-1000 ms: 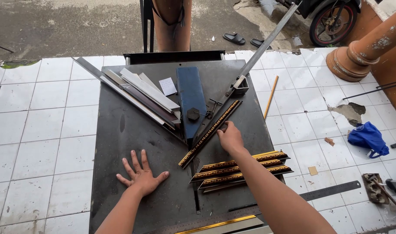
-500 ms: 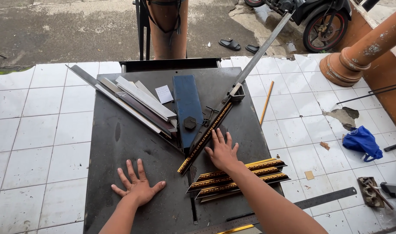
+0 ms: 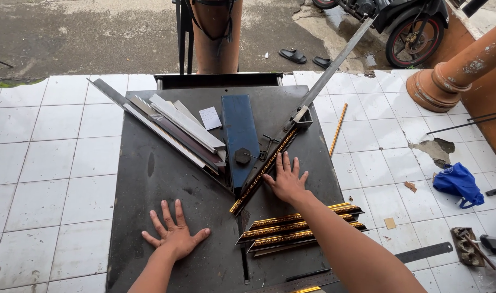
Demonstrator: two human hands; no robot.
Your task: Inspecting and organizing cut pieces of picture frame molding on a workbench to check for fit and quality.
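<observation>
Right hand [image 3: 287,182] lies flat, fingers spread, pressing on a long gold-and-dark moulding strip [image 3: 263,171]. It grips nothing. The strip runs diagonally from about 7 o'clock to 1 o'clock across the black worktop [image 3: 161,179], seated against the right guide rail [image 3: 334,59] of the mitre cutter. Left hand [image 3: 173,235] is also open and splayed, palm down on bare worktop at roughly 8 o'clock from the strip, holding nothing.

Handling judgement: the strip looks like thin profiled frame moulding, light and stiff along its length, though a long piece may whip at the ends. The embossed gilt face likely scuffs or chips easily, so press on the flat back or the dark edge, not the ornament. Best hold is palm pressure near the cut point, close to the blue blade housing [image 3: 240,138].

Materials:
- The worktop is dull, scuffed black sheet metal.
- The left rail carries a stack of grey and dark flat offcuts [image 3: 185,130] at 10 o'clock.
- A pile of cut moulding pieces [image 3: 291,228], with the same gold relief and mitred ends, lies at 4 o'clock from the right hand.
- A steel ruler [image 3: 427,252] sits at 4 o'clock on the white tiled floor [image 3: 47,163].
- A blue cloth [image 3: 459,182] lies at 3 o'clock.
</observation>
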